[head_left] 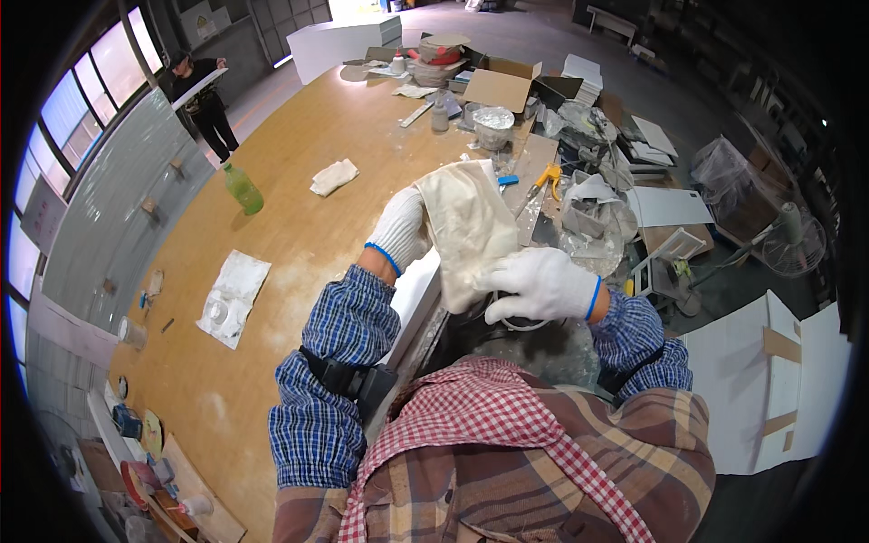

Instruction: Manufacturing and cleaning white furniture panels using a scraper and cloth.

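A cream cloth (471,213) is stretched between my hands at the table's right edge, its lower end hanging in folds. My left hand (401,228), in a white knit glove with a blue cuff, closes on the cloth's upper left side; its fingertips are hidden behind the fabric. Gloved the same way, my right hand (546,284) pinches the cloth's lower right side between thumb and fingers. Beneath the cloth and beside my left forearm, a white glossy panel or box edge (414,294) partly shows.
The wooden table (299,231) bears a green bottle (243,188), a folded cloth (335,176) and a white sheet (233,299). Right of the cloth lie a yellow-handled air gun (546,179) and dusty tubs (493,127). A fan (792,237) stands far right. Another person (204,101) carries a panel.
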The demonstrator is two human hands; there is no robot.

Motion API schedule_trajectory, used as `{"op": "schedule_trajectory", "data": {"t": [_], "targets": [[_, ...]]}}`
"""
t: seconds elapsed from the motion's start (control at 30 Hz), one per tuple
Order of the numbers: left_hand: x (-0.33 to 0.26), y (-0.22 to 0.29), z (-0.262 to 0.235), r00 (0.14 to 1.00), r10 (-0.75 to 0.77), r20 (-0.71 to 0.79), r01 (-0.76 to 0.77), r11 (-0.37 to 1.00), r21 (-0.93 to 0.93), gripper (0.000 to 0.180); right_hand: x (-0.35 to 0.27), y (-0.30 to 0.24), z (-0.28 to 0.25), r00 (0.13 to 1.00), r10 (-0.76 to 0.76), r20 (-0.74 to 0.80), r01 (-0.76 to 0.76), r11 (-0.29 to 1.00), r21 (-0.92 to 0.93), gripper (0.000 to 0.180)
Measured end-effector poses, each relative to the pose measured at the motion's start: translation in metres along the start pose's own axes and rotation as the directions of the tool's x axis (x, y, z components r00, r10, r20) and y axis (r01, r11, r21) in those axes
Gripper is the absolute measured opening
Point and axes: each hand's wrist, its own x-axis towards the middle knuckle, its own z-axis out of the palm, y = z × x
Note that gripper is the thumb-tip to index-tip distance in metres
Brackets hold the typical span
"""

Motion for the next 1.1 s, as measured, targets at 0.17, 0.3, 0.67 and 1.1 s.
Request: {"op": "schedule_trajectory", "data": {"t": [0.17, 0.3, 0.67, 1.1], "targets": [[-0.017, 0.008, -0.005, 0.984, 0.107, 0.140, -0.112, 0.993, 0.033, 0.027, 0.011, 0.024, -0.012, 0.740, 0.594, -0.315, -0.381, 0.757, 0.531, 0.031], [-0.029, 0.003, 0.002, 0.962, 0.184, 0.200, -0.241, 0.919, 0.311, 0.031, 0.043, 0.038, 0.011, 0.598, 0.460, -0.656, -0.329, 0.888, 0.322, 0.033], [-0.049, -0.009, -0.032, 0.928, 0.038, 0.370, -0.112, 0.977, 0.180, 0.037, 0.017, 0.035, 0.032, 0.706, 0.707, 0.033, -0.209, 0.164, 0.964, 0.045], [-0.052, -0.038, -0.051, 0.991, -0.089, 0.102, 0.093, 0.995, -0.036, 0.044, 0.006, 0.029, 0.079, 0.561, 0.795, 0.230, -0.005, -0.274, 0.962, 0.025]]}}
